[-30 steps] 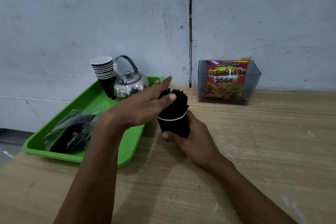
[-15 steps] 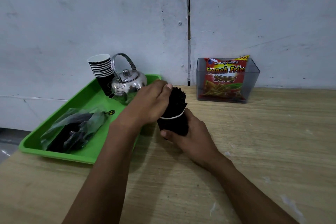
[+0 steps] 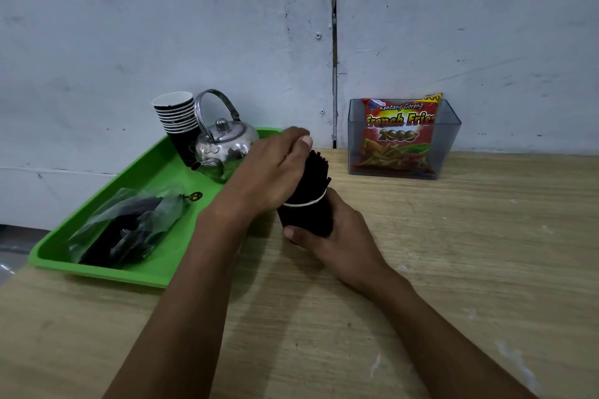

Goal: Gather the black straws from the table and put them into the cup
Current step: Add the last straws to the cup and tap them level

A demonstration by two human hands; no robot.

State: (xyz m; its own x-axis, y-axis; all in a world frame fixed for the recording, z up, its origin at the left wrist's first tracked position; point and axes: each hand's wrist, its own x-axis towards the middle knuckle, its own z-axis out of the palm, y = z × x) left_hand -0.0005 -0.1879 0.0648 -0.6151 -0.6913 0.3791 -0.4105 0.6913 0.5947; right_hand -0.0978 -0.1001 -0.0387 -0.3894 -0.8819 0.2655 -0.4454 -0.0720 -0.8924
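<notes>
A black paper cup point(image 3: 306, 217) with a white rim stands on the wooden table point(image 3: 453, 253), packed with a bundle of black straws point(image 3: 314, 176) that stick out of its top. My right hand point(image 3: 337, 240) wraps around the cup from the near right side, thumb across its base. My left hand point(image 3: 270, 172) is curled over the left side of the straws, fingers closed around the bundle above the rim. The cup's left wall is hidden behind my left hand.
A green tray point(image 3: 155, 266) at the left holds a stack of black paper cups point(image 3: 178, 126), a steel kettle point(image 3: 223, 142) and a clear plastic bag of dark items point(image 3: 129, 227). A clear box with a French fries snack bag point(image 3: 400, 136) stands by the wall.
My left hand went from resting flat against the straws with fingers stretched out to closing around the bundle. The cup and my right hand stayed in place.
</notes>
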